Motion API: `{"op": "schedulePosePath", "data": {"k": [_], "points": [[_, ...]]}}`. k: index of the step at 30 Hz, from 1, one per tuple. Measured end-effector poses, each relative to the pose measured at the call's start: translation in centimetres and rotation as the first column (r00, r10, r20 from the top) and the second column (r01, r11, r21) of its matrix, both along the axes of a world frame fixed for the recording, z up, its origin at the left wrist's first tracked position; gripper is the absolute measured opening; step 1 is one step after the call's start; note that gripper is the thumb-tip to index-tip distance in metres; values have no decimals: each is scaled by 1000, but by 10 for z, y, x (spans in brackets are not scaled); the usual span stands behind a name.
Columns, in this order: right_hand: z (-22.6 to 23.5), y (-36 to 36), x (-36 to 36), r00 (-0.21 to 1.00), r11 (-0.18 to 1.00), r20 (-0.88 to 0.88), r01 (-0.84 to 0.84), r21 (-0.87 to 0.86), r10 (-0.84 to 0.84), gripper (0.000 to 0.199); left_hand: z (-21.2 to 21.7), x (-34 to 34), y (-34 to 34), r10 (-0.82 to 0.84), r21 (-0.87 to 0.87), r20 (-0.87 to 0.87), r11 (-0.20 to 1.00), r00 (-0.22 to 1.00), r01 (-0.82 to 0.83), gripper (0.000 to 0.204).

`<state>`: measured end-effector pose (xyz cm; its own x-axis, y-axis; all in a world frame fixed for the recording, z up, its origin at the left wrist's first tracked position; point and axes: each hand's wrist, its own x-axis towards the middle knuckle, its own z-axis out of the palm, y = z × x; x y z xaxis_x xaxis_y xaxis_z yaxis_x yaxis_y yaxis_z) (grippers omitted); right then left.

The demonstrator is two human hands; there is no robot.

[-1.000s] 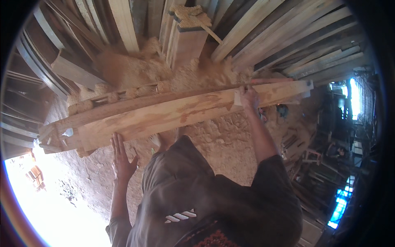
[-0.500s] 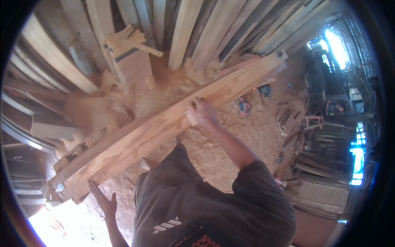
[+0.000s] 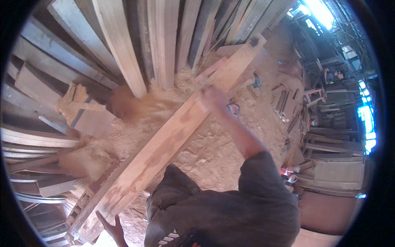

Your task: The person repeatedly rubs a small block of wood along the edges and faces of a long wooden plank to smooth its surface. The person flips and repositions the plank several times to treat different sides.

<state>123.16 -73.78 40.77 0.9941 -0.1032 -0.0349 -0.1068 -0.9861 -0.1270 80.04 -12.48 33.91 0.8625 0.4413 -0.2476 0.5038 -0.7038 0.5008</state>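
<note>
A long pale wooden plank runs diagonally from the lower left up to the upper right, over a sawdust-covered floor. My right hand is blurred and sits on the plank's upper part, closed around its edge. Down at the bottom of the view, my left hand has its fingers spread and holds nothing. It is just beside the plank's lower end; I cannot tell whether it touches the wood. My dark shirt fills the lower middle.
Many boards lean upright across the top. Stacked curved boards lie at the left, with sawdust heaps between. Loose wood offcuts and benches crowd the right side. Another person is far off at the upper right.
The plank has swung from nearly level to a steep diagonal. My right hand went from its end toward its middle. My left hand dropped to the bottom edge of the view.
</note>
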Motion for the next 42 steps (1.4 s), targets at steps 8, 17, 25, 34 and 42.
{"op": "schedulePosePath", "data": {"k": [8,17,25,34,42], "points": [[-50,50,-121,991,877,53,-134,461,124,31,22,201,-173,-601,122,-203,768,773,629,140],[-67,39,-110,997,832,82,-50,553,5,38,17,263,-161,-632,186,-395,656,667,732,150],[-93,23,-88,999,847,-35,-16,531,41,49,-1,309,-133,-560,-152,-335,826,758,543,129],[-110,-74,-216,833,273,-489,549,790,-259,54,34,239,-183,-453,231,-70,859,889,456,84],[-93,-84,-296,750,-54,-610,619,783,-255,65,32,188,-215,-454,274,36,861,890,428,64]]}}
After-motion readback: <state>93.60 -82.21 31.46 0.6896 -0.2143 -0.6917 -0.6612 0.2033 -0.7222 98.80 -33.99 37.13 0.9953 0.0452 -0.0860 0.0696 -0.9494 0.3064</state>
